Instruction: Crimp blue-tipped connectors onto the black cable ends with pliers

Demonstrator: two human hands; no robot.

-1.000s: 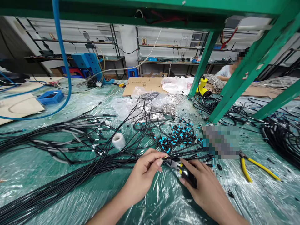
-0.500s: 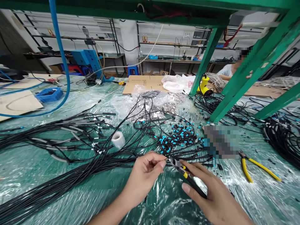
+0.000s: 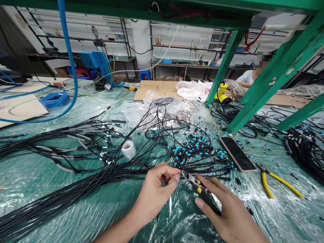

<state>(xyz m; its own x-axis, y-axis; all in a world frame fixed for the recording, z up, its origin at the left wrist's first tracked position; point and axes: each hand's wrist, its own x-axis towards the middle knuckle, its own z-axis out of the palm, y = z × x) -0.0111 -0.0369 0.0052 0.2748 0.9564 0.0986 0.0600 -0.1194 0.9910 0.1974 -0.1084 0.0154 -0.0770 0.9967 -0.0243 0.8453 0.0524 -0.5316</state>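
Note:
Thumb and forefinger of my left hand [image 3: 157, 185] are pinched on a thin wire [image 3: 180, 172], whose small yellowish tip pokes out to the right; most of it is hidden by the fingers. My right hand [image 3: 229, 209] is wrapped round pliers [image 3: 208, 201] with black and yellow handles. Their metal jaws point up and left, right at the wire tip; whether they touch it I cannot tell. Just beyond both hands runs a bundle of black cables [image 3: 101, 180]. Behind that lies a heap of small black parts with blue ends [image 3: 192, 146].
A phone [image 3: 238, 153] and yellow-handled cutters [image 3: 268, 179] lie to the right. A white roll [image 3: 128, 149] stands among the cables. Farther back are metal pieces in plastic [image 3: 164, 118], flat cardboard [image 3: 152, 88] and a green frame post [image 3: 244, 104]. A person [image 3: 248, 77] sits beyond.
The view has shifted slightly, and the phone now shows plainly. Both hands keep nearly the same pose, the wire pinched and the plier jaws beside it.

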